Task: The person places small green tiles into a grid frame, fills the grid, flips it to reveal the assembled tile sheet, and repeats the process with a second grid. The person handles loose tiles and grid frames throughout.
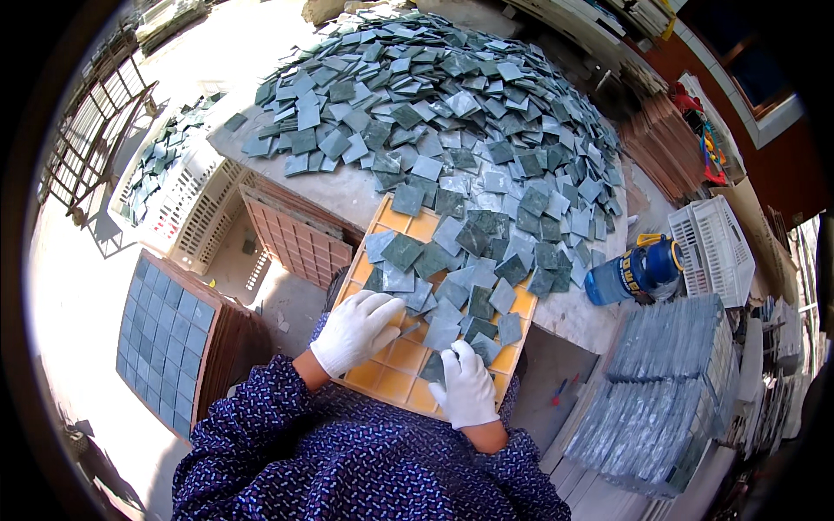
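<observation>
An orange gridded tray (382, 369) lies in front of me, its far part covered with loose square green-grey stone tiles (402, 252). My left hand (358, 332), in a white glove, is over the tray's left side with fingers and thumb drawn together. At its fingertips a small tile (410, 330) shows nearly edge-on. My right hand (467, 388), also gloved, is at the near right part of the tray. Its fingers close around the edge of a dark tile (432, 368), which the hand partly hides.
A large heap of tiles (417, 95) covers the table beyond the tray. On the right are a blue bottle (632, 273), a white crate (712, 247) and wrapped tile stacks (651, 391). To the left stand a tile-filled panel stack (165, 334), brown gridded trays (291, 239) and white crates (182, 204).
</observation>
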### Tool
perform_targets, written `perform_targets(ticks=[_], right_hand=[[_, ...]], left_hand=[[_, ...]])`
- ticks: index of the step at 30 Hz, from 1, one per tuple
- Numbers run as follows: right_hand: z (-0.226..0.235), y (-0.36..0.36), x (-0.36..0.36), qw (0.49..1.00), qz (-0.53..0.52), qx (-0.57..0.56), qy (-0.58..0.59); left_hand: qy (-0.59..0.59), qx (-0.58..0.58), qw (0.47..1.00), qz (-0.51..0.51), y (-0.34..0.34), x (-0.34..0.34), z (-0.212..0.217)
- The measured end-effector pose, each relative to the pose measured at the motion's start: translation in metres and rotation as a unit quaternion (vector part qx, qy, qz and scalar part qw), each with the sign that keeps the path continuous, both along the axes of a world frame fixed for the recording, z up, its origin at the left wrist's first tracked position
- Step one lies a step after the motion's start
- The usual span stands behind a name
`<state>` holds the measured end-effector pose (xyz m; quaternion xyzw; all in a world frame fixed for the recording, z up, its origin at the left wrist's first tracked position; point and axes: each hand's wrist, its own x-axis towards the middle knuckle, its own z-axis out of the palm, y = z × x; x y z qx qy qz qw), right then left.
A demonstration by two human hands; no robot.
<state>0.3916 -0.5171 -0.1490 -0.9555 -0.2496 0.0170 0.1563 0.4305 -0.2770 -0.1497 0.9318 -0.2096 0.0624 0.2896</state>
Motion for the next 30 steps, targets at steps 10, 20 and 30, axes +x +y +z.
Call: perform_targets(ticks=[10,20,30], right_hand=[[0.020,-0.012,-0.006,0.986,-0.118,0.082,0.089],[0.008,0.016,-0.023,0.993,-0.001,0.098,0.061],[-0.014,0.033,-0.033,0.984,0.017,0.117,0.135]], left_hand=[[0.004,0.053,0.998,0.025,-0.038,-0.017,-0.014],[0.099,0.077,0.992,-0.032,0.012,-0.039,0.017],[0.005,0.065,0.996,-0.060,0.039,-0.074,-0.013]])
